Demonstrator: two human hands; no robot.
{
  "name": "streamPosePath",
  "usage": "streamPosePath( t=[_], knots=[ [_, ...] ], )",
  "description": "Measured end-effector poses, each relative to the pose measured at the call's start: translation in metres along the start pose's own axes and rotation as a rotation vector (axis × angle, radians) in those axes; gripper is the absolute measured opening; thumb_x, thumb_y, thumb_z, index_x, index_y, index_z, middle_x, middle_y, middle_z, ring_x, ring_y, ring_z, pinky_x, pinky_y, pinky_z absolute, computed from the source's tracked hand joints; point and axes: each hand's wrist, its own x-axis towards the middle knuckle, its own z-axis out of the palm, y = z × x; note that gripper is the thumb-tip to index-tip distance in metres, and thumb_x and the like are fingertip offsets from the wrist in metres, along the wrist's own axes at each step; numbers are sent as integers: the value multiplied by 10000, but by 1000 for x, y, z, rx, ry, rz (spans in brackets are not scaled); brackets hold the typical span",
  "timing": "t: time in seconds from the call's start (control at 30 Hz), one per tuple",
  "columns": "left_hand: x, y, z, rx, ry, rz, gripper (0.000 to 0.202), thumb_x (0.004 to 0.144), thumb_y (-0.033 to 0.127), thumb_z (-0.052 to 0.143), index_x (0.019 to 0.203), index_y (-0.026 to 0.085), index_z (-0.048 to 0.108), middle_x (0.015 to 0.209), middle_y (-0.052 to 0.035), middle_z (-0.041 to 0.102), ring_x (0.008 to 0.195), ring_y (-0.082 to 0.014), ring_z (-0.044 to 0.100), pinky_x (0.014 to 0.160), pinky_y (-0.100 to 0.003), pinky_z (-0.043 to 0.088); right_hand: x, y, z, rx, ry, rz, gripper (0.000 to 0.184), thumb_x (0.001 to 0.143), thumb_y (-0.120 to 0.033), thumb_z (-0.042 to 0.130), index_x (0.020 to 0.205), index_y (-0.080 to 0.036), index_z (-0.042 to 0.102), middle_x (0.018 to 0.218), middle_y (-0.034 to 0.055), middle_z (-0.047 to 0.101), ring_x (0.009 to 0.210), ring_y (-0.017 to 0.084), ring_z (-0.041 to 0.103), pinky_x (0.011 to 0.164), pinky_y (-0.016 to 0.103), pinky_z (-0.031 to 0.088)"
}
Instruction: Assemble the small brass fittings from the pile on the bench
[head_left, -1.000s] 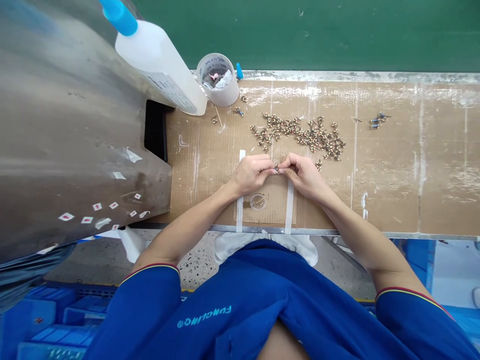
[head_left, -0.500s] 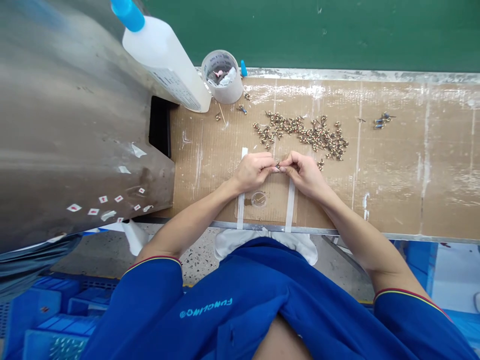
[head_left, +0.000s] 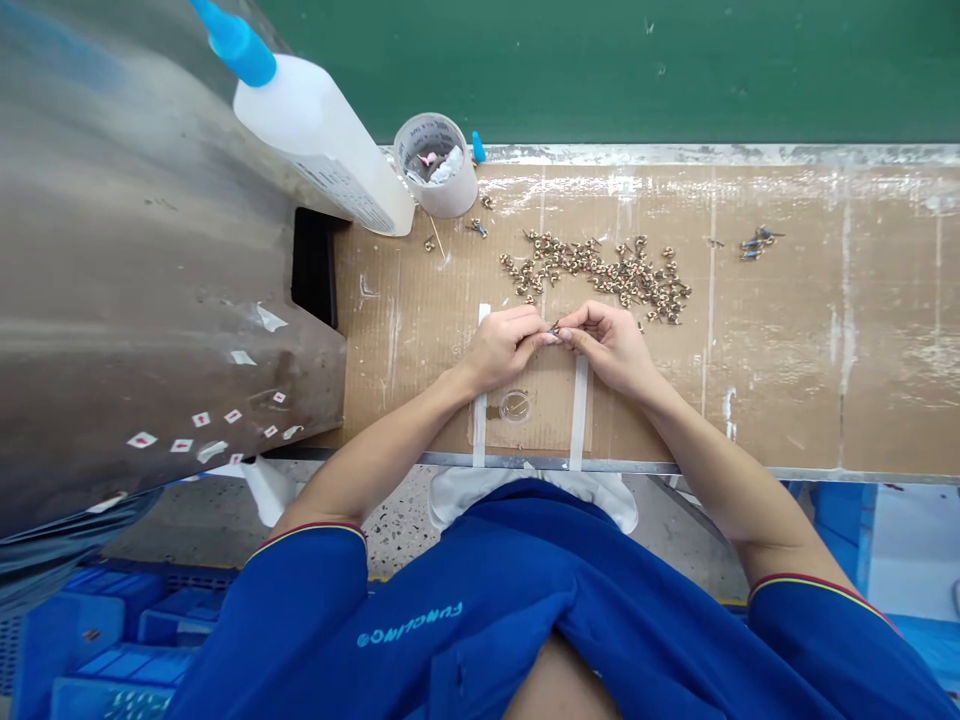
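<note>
My left hand (head_left: pixel 511 342) and my right hand (head_left: pixel 606 340) meet fingertip to fingertip over the cardboard. Both are closed in a pinch on one small metal piece (head_left: pixel 554 328), dark and brassy with a hint of blue. Fingers cover most of it, so its exact kind cannot be made out. Just beyond my hands lies a loose pile of small brass-coloured parts with dark stems (head_left: pixel 634 277). Below my hands, a small clear round dish (head_left: pixel 514 406) rests on a cardboard pad (head_left: pixel 540 430) between two white tape strips.
At the left stand a white bottle (head_left: pixel 322 140) with a blue cap and a tape-core cup (head_left: pixel 450 195) holding scraps. A wooden stick (head_left: pixel 438 238) lies near the cup. A few blue-marked parts (head_left: pixel 757 243) lie to the right. A large metal panel (head_left: pixel 172 270) borders the left side.
The view has shifted slightly. Both hands stay together at nearly the same spot, with the fingers of my right hand changed a little around the small piece.
</note>
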Motion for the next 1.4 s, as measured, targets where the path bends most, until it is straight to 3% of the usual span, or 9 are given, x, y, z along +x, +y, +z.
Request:
streamPosePath(
  t=[0.23,0.6,0.87,1.4],
  knots=[
    [2,-2,1,-38,-24,-74,468,1077,472,482,828,143,703,699,-46,637,641,-133,576,622,-252,417,-1,-5,1,39,30,17,448,781,-637,807,816,-227,630,701,7,656,674,157,625,653,319,564],
    [2,-4,0,-21,-119,-102,393,1067,374,486,840,148,714,715,-46,640,666,-147,581,654,-261,426,-1,-4,-1,2,33,5,435,779,-631,802,788,-229,637,746,21,672,710,170,626,693,335,561],
    [2,-2,1,-23,-155,-125,391,1017,294,514,648,173,551,617,-14,525,588,-147,488,606,-288,370,-1,-2,-2,-88,-11,-53,307,841,-491,784,759,-226,652,824,53,710,800,208,639,749,356,549],
    [1,-1,3,-12,-163,-113,354,998,253,523,654,179,545,635,-18,539,606,-154,507,596,-290,362,-1,0,-2,-129,-31,-79,213,849,-377,742,748,-236,618,796,40,685,749,197,598,731,344,521]
  ],
)
